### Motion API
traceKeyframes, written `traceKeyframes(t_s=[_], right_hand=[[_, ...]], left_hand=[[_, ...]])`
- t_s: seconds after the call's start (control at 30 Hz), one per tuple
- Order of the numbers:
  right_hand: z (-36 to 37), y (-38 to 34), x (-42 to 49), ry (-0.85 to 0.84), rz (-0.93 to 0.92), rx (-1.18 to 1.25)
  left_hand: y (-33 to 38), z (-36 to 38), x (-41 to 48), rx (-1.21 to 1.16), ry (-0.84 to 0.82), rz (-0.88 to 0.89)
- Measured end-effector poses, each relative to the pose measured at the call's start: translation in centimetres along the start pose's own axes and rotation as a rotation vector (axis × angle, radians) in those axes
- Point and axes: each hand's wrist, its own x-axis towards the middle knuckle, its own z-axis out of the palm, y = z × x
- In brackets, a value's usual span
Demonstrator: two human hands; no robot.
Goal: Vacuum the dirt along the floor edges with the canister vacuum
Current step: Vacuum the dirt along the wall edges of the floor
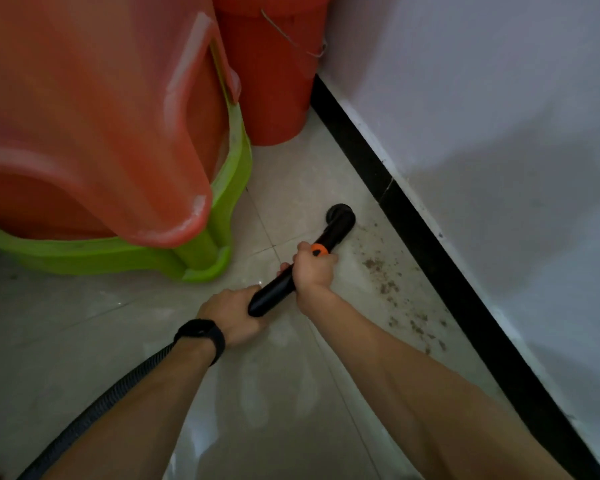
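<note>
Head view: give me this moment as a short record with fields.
left hand: grips the rear end of the wand, where the hose joins
right hand: grips the wand further forward, by the orange collar
nozzle: down at the floor, near the baseboard
dirt: scattered along the baseboard, on the near side of the nozzle
nearby: red bucket in the corner; red stool stacked on green stool

worn: black watch (pixel 201 336) (broad strap, left wrist) | forearms (pixel 378 358): bare
</note>
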Motion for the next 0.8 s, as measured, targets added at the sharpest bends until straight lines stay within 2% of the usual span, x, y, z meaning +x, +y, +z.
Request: traceKeyframes(t_s=[0.23, 0.37, 0.6, 0.8], right_hand=[[0.9, 2.8, -2.7, 0.003, 0.055, 0.098], [0.6, 3.7, -3.5, 0.077, 0.059, 0.156], [-1.2, 2.3, -2.7, 0.188, 0.062, 0.242], [-2.9, -0.1, -0.7, 0.214, 0.045, 0.241]], left_hand=[[-2.5, -1.2, -2.5, 0.105, -0.05, -0.021], [-2.6, -1.2, -3.2, 0.172, -0.062, 0.016], [-0.2, -0.3, -2.4, 0.23, -0.024, 0.089], [2.5, 0.1, -0.5, 0.217, 0.008, 0.127]])
